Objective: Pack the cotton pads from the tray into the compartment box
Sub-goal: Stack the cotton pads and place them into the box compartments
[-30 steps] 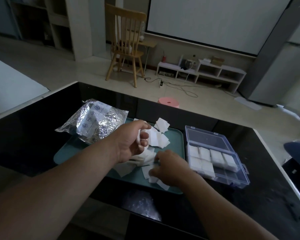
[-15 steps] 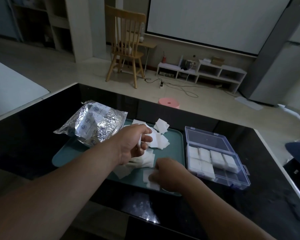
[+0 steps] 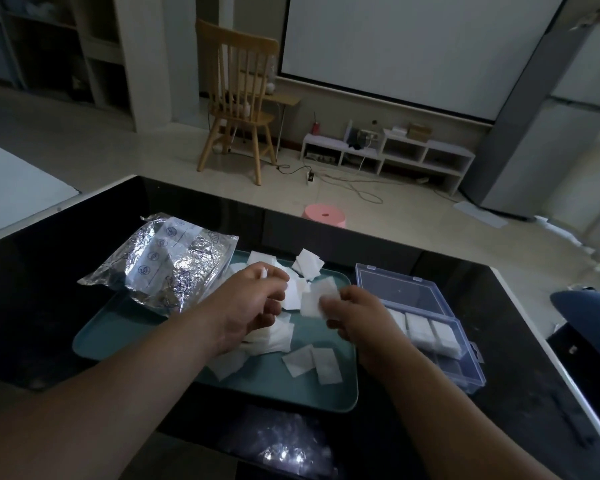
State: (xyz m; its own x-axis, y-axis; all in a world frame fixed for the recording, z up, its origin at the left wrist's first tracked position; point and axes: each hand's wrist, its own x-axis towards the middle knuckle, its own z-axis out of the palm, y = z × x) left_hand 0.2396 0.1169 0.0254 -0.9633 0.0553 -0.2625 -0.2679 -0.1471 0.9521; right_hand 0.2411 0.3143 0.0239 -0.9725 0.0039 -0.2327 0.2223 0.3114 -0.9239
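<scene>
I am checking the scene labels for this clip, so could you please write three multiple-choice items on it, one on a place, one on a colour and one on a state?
1. Where does the box stand relative to the tray?
A. On its left
B. On its right
C. Inside it

2. What colour is the tray?
A. Teal
B. Red
C. Yellow

3. What is the right hand doing?
A. Hanging open and empty
B. Curled in an empty fist
C. Pinching a pad

Answers:
1 B, the box sits just past the tray's right edge.
2 A, the tray's bare floor shows teal.
3 C, its fingers close on a white pad held above the tray.
</scene>
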